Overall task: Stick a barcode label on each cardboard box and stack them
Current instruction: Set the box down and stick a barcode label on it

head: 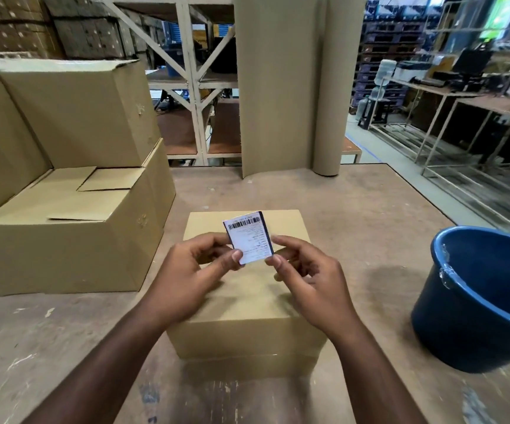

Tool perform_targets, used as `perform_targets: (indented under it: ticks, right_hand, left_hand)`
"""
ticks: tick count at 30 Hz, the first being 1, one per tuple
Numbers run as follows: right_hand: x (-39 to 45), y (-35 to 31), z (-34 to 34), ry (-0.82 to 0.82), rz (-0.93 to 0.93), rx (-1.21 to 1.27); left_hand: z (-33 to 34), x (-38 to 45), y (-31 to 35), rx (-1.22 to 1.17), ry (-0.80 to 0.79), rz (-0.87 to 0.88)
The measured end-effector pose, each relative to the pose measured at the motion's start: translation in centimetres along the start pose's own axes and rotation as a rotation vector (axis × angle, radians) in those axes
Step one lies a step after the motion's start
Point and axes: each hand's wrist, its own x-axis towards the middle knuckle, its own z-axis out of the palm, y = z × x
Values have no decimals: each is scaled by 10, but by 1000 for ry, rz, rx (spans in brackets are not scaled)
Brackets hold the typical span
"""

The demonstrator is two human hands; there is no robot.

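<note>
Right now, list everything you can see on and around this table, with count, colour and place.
small cardboard box: one, tan, table centre, under the hands
barcode label: one, white with dark edge, held above the small box
large cardboard boxes: at least three, tan, stacked at table left
bucket: one, blue, table right edge
paper roll: one, tan, upright at table's far edge
table: one, brown, worn
shelving: cream frames, behind the table
left hand: pinches the label's left edge
right hand: pinches its right edge
</note>
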Motion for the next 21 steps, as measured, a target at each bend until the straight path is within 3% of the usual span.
perform_targets:
  ticks: [2, 7, 10, 17, 21]
  right_hand:
    - [-3, -3, -5, 64, 12, 25]
    - [-21, 5, -24, 197, -332, -510]
    - [-33, 8, -47, 365, -343, -523]
    - [-52, -19, -134, 738, -134, -516]
    - [-58, -13, -190, 897, 204, -751]
  left_hand:
    - [8, 6, 10, -88, -36, -35]
    - [45, 19, 28, -116, -177, -66]
    - [73, 28, 41, -131, -290, -73]
    - [194, 65, 63, -165, -414, -55]
    - [263, 78, 63, -47, -550, 8]
